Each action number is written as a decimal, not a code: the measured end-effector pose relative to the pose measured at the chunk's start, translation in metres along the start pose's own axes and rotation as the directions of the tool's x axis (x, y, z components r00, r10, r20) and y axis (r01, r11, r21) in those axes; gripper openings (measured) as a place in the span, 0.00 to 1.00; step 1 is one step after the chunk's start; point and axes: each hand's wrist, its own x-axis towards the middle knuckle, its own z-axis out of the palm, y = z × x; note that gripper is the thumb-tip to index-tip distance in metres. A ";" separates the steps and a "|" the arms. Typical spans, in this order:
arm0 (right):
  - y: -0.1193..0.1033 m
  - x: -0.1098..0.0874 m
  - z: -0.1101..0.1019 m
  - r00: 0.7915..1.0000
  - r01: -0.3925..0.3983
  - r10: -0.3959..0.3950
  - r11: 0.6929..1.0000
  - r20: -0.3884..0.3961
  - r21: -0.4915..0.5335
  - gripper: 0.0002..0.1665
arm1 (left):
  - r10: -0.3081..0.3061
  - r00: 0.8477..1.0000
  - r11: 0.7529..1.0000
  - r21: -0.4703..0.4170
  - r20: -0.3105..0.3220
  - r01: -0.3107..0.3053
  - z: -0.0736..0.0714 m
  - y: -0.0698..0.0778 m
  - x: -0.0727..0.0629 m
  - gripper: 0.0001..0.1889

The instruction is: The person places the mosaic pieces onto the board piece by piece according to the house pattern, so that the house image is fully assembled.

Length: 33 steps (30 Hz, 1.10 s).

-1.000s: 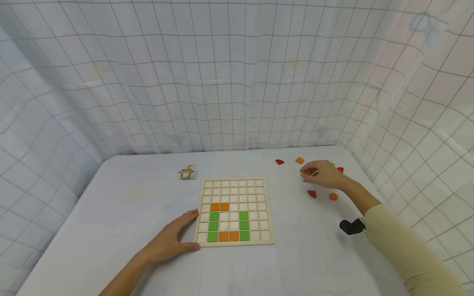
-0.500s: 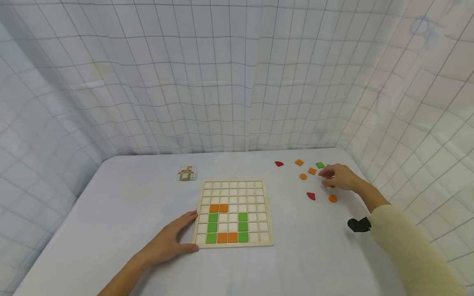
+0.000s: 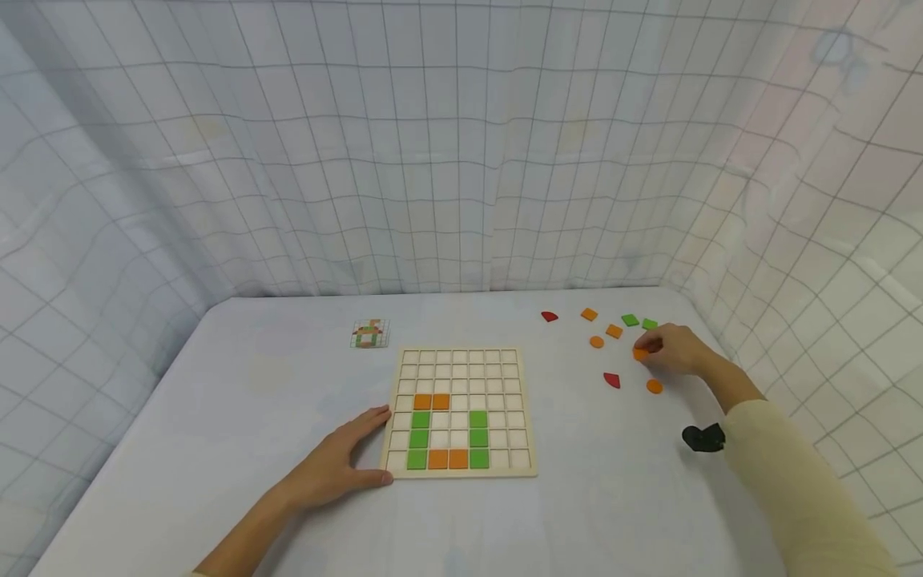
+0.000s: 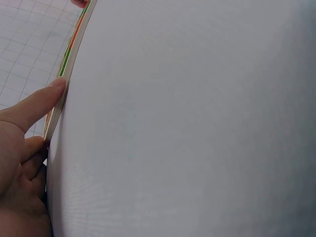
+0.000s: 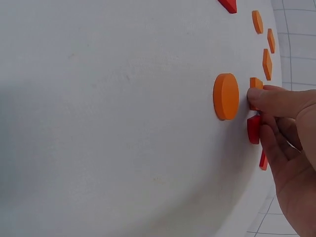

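Pinching an orange tile [image 3: 640, 354] at the right of the tabletop [image 3: 591, 513], the right hand [image 3: 676, 351] is well apart from the grid board [image 3: 459, 418], which lies leftward and closer in, its left edge touched by the left hand [image 3: 336, 466], thumb and fingers spread.

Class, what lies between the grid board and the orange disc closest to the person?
In the head view, a red wedge lies between the grid board and that orange disc.
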 end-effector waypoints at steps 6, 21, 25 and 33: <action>0.003 0.003 0.003 0.999 -0.039 0.039 0.999 -0.017 0.012 0.18 | 0.004 1.000 1.000 0.003 0.001 -0.004 0.000 -0.001 0.001 0.52; -0.025 0.008 0.003 0.993 0.050 -0.046 0.998 -0.107 0.040 0.20 | 0.001 1.000 1.000 0.001 0.002 -0.001 0.000 -0.002 0.001 0.52; -0.044 0.013 0.005 0.989 0.106 -0.101 0.993 -0.109 0.042 0.17 | 0.005 1.000 1.000 0.001 0.002 -0.005 0.000 -0.002 0.002 0.52; -0.082 0.023 0.015 0.975 0.209 -0.203 0.976 -0.087 0.067 0.14 | -0.001 1.000 1.000 -0.012 0.006 0.001 -0.001 -0.002 0.001 0.52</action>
